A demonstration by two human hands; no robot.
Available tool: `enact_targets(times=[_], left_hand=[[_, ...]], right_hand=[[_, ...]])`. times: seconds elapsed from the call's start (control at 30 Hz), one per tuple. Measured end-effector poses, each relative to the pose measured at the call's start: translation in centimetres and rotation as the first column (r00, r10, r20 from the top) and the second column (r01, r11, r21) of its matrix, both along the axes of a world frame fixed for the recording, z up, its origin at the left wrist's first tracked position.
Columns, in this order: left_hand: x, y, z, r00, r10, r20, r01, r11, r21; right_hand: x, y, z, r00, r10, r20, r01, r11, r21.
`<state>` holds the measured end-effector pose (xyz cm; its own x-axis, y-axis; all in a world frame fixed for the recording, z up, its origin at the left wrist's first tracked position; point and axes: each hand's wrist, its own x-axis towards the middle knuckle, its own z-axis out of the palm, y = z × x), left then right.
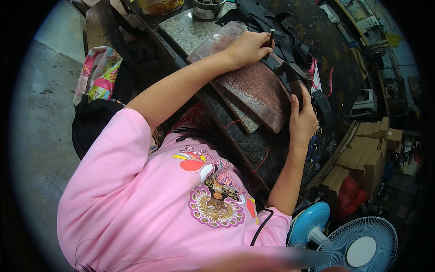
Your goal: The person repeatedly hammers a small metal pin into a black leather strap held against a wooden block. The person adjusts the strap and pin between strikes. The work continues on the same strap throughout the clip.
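My left hand (248, 48) is closed around a short dark rod-shaped tool (271, 39), its upper end showing above the fist. Below the fist lies a worn reddish-brown board (253, 93); the rod's lower tip is hidden. In my right hand (302, 119) is a hammer (295, 85), gripped by its dark handle. The hammer's head points toward the left hand, near the board's right edge and apart from the rod. A tangle of black straps (290, 36) lies just beyond both hands.
The board rests over a speckled stone slab (190, 28) on a dark table (335, 54). A dark tub (208, 10) and a yellow can (159, 5) stand at the far side. Cardboard boxes (362, 152) are stacked at right; a fan (361, 251) stands near me.
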<state>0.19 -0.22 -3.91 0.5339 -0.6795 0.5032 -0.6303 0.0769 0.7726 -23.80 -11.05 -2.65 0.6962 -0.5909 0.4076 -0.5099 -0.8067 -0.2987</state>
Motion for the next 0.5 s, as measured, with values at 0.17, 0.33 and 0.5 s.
enact_targets(times=[0.17, 0.33, 0.5], left_hand=[[-0.5, -0.4, 0.6, 0.970, -0.021, 0.243, 0.023, 1.000, -0.004], [-1.1, -0.6, 0.5, 0.966, -0.015, 0.259, 0.017, 1.000, -0.003], [-1.1, -1.0, 0.4, 0.967, -0.007, 0.253, 0.013, 1.000, -0.022]], right_hand=[[0.1, -0.4, 3.9, 0.996, -0.074, -0.057, 0.084, 0.977, 0.197], [0.2, -0.5, 11.4, 0.578, 0.145, 0.803, -0.349, 0.933, 0.083], [3.1, 2.2, 10.1, 0.996, 0.024, 0.083, -0.014, 0.993, -0.118]])
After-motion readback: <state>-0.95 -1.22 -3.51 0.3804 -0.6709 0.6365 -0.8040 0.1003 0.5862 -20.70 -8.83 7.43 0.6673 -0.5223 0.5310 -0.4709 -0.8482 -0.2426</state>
